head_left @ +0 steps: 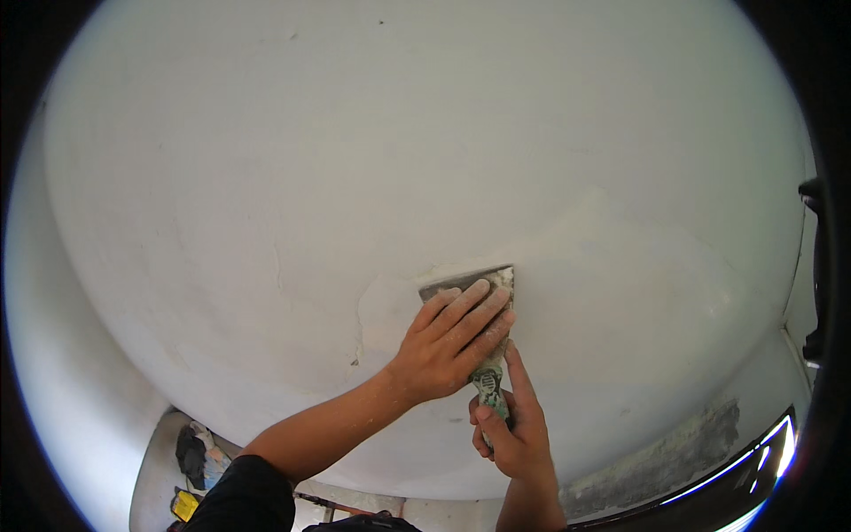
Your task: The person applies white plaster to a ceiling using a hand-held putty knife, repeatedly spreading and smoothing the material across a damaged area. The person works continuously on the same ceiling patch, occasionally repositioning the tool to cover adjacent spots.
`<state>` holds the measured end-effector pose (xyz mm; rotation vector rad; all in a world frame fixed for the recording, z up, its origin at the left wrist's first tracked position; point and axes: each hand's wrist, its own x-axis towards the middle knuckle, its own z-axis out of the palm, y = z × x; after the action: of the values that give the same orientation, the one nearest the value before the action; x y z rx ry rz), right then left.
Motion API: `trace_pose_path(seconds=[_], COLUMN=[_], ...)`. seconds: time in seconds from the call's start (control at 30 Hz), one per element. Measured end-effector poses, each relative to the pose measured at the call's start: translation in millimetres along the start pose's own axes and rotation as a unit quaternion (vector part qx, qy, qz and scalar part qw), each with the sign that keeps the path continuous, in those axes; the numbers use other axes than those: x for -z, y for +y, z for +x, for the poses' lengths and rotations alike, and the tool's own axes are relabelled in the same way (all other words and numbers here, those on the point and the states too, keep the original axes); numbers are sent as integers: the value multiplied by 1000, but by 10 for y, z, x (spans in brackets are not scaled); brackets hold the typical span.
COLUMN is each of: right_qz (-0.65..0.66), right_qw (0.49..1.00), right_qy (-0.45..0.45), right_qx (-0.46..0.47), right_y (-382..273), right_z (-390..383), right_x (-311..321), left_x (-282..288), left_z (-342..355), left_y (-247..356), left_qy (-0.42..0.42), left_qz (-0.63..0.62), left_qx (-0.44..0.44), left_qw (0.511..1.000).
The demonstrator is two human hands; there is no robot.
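Note:
A wide putty knife lies with its metal blade against a white wall, its top edge slightly slanted. My right hand is wrapped round the worn green handle, with the index finger stretched up along it. Flat across the blade rests my left hand, its dusty fingers stretched out and pressing on the metal. White paste shows on the blade's right corner. Around the blade, a paler smeared patch spreads over the wall, mostly to the right. A ragged edge of filler runs down left of the blade.
At the lower left are a dark bundle and a yellow object. A rough grey strip crosses the lower right wall, above a dark, shiny edge. Something dark stands at the far right.

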<state>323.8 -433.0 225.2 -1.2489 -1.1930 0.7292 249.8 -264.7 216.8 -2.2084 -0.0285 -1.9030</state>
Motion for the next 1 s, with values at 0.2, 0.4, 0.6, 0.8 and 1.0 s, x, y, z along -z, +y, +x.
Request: trace_pose_path(seconds=[0.2,0.4,0.6,0.8,1.0], right_qz=[6,-2,-53,-42,-5], right_qw=[997,990,994,992,988], right_qy=[48,128,92,119,153], right_qx=[-60,-57,4,0,-11], right_y=[-237,-252,-175,1,111], right_z=[-30,-4,20,79,133], right_x=[16,-71,-7,100,21], left_x=[-87,-132,-175,-225,-177], left_z=[85,91,76,16,-43], left_y=[26,-11,-17,-25,-61], left_qy=[46,65,86,75,34], left_qz=[-26,-40,-56,-28,-27], left_qx=[32,31,37,23,9], left_qw=[998,997,994,997,999])
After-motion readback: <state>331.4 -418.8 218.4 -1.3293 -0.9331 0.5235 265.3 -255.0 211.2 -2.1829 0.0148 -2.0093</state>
